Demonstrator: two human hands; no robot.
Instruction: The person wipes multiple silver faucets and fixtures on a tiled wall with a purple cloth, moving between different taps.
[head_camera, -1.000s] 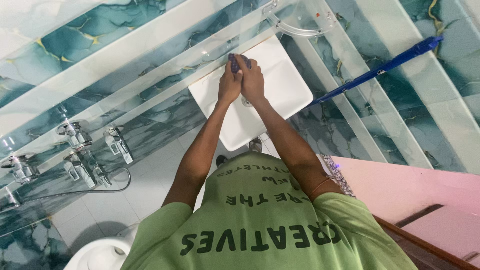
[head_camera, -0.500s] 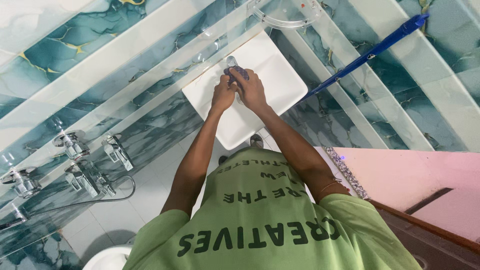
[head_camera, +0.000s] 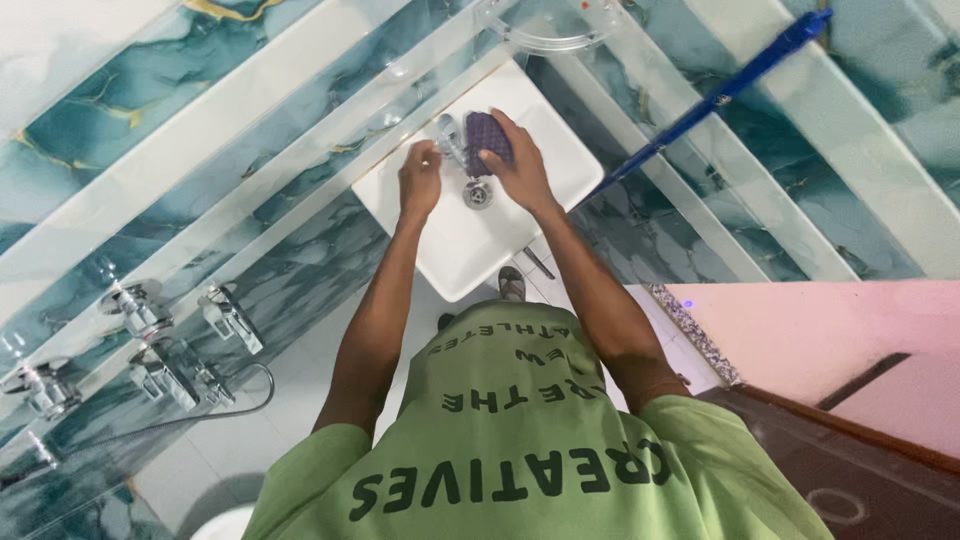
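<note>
Reaching over a white rectangular sink (head_camera: 450, 255), both arms extend from a person in a green shirt (head_camera: 520, 440) seen from above and behind. The right hand (head_camera: 518, 165) lies with fingers curved over a dark purple cloth (head_camera: 488, 135), pressing it at the far edge of the sink just beside the chrome tap (head_camera: 450, 140); whether the thumb closes beneath the cloth cannot be told, as the hand covers its near part. The left hand (head_camera: 420, 180) rests near the sink's far left corner, fingers bent together close to the tap base; contact with the tap is hard to make out, and whether this hand grips anything cannot be told. The round drain (head_camera: 478, 193) lies in the basin between the two hands. The sink's near edge is partly hidden by the shirt and arms. A clear glass shelf (head_camera: 530, 30) above the sink is cut off by the top edge of the view. A blue pole (head_camera: 720, 95) leans against the teal marbled wall tiles (head_camera: 200, 130) beyond the right side of the sink, its lower end hidden behind the sink. Chrome wall valves (head_camera: 150, 340) with a hose sit well apart on the left. A toilet rim (head_camera: 225, 522) is cut off at the bottom edge.
</note>
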